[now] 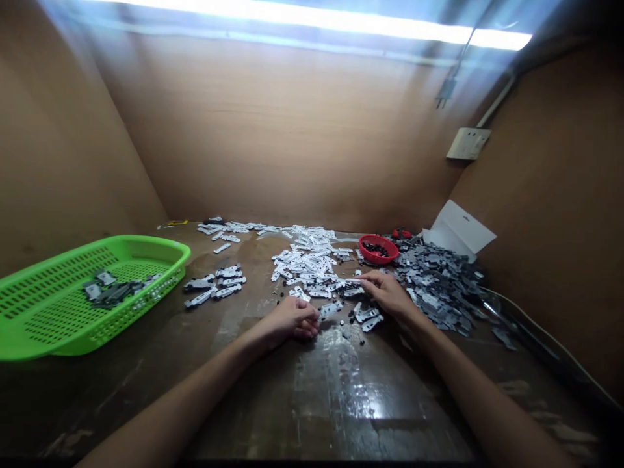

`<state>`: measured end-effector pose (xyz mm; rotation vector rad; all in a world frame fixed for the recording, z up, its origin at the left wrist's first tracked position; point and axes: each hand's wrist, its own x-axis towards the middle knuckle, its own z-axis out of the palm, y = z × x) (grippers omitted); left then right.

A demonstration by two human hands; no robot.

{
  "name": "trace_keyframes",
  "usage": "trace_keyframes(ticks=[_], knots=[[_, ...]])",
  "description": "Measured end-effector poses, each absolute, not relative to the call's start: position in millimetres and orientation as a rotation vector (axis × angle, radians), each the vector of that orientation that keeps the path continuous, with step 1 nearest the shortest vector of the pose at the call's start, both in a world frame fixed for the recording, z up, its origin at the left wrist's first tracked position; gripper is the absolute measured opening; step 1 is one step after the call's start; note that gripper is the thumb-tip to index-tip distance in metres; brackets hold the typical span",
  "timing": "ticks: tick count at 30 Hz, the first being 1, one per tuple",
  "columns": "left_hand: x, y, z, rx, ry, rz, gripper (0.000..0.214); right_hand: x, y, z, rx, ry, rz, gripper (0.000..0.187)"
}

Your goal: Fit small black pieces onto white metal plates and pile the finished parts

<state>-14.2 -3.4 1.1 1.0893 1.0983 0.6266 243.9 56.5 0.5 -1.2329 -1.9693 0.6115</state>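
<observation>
My left hand (298, 318) is closed at the table's middle, its fingertips pinching the end of a flat grey-white plastic piece (331, 309) with small holes. A little farther right, my right hand (385, 291) pinches a thin white plastic piece (351, 281) between thumb and forefinger. Just beyond both hands spreads a heap of similar white pieces (307, 260). Near the right wrist lie a few white pieces with black parts (367, 317). Small black round bits (362, 342) are scattered close by.
A green basket (160, 292) at left holds grey parts (117, 291). Assembled-looking pieces (217, 283) lie beside it. A red bowl (378, 259) of black bits stands behind my right hand, beside a large grey pile (439, 283). Wooden panels (273, 130) enclose the table.
</observation>
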Motion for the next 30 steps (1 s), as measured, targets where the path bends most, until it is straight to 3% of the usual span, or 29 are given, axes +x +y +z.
trace_keyframes(ticks=[5,10,30], knots=[[-13.9,-2.1,-1.5,1.101,1.113,0.614,0.029,230.0,35.1,16.9,-1.148,-1.733,0.912,0.035],[-13.1,-2.9,-1.5,1.104,1.113,0.607,0.027,212.0,15.8,27.4,-1.084,-1.689,1.100,0.028],[-12.3,-5.2,0.3,1.129,1.102,0.610,0.026,190.2,7.1,11.4,-1.181,-1.778,1.015,0.018]])
